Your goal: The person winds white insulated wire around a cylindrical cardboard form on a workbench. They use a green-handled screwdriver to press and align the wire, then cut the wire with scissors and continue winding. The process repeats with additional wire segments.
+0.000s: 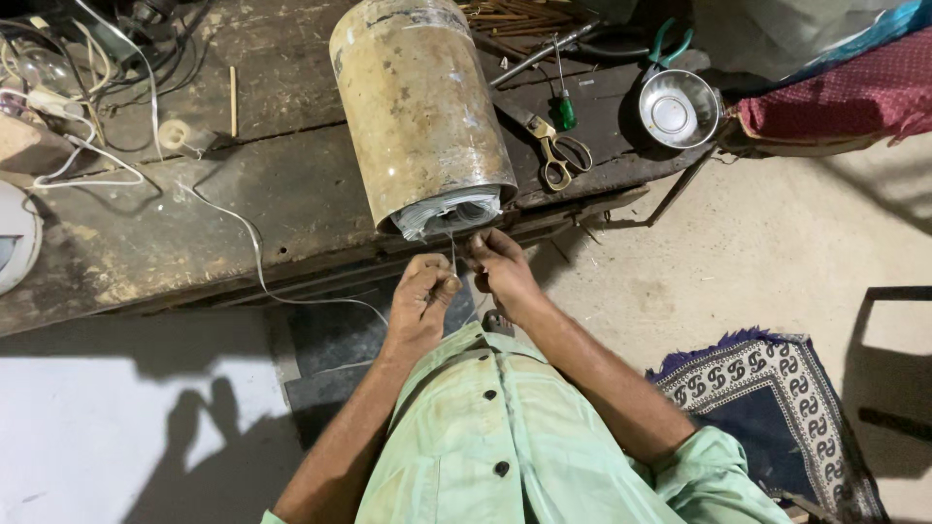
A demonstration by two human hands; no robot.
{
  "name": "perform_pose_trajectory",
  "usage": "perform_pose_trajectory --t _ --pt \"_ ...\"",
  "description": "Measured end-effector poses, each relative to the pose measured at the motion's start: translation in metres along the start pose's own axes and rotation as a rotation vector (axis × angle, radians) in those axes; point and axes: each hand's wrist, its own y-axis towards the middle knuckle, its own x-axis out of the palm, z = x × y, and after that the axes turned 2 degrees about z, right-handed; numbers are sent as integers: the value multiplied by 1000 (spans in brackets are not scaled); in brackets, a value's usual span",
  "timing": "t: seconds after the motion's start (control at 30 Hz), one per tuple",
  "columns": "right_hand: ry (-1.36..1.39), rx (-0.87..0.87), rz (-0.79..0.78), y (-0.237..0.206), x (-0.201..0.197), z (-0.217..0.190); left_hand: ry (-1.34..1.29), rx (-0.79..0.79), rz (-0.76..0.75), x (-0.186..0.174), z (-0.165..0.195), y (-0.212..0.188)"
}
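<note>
You are looking down on a dark, worn wooden workbench [194,194]. Beyond its right end the pale concrete floor [757,252] shows. A patterned rug [777,408] lies there, well apart from the bench, beside a dark metal frame [888,291].

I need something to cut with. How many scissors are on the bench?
1. The scissors lie on the bench, right of the cylinder, beside a green screwdriver. Others may hide in the clutter.
</note>
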Motion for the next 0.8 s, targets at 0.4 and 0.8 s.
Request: perform_pose_trajectory --t 0.4,0.8 --pt "-683 -350 -75 -43 -7 0 266 11 -44 -7 33 0" --pt "-993 -614 -235 -76 10 -48 885 287 -571 -22 87 34"
